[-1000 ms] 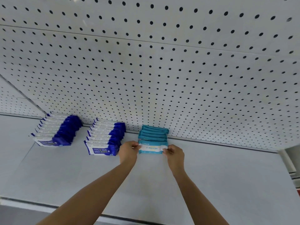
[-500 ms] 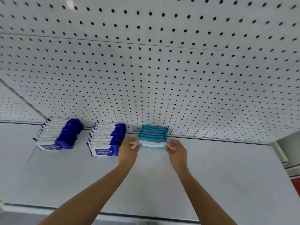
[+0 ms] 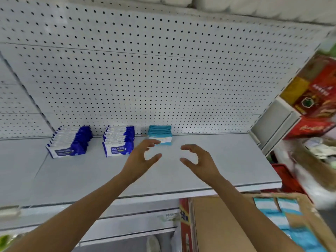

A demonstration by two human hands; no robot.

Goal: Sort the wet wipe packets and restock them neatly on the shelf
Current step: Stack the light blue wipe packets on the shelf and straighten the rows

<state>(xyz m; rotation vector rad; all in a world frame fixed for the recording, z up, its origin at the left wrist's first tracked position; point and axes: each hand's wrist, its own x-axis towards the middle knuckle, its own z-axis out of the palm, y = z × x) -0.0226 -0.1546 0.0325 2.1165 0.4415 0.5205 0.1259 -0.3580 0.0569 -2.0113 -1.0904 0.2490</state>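
Note:
Three rows of wet wipe packets stand against the pegboard on the white shelf [image 3: 227,160]. Two are dark blue and white: one row [image 3: 70,142] at the left, another [image 3: 119,141] beside it. A teal row [image 3: 160,134] stands to their right. My left hand [image 3: 143,157] hovers over the shelf just in front of the teal row, fingers curled apart, holding nothing. My right hand [image 3: 198,160] hangs to its right, likewise empty with spread fingers. A cardboard box [image 3: 223,224] below the shelf holds more teal and white packets [image 3: 280,210].
A perforated white back panel [image 3: 163,79] rises behind the shelf. Red and yellow cartons [image 3: 316,99] stand at the right beyond the shelf end. A red crate [image 3: 285,177] and blurred bags lie at the lower right. A lower shelf edge [image 3: 127,220] runs beneath.
Both hands have let go of the front teal packet and pulled back from the row toward me. The view has swung down and right, showing the box below.

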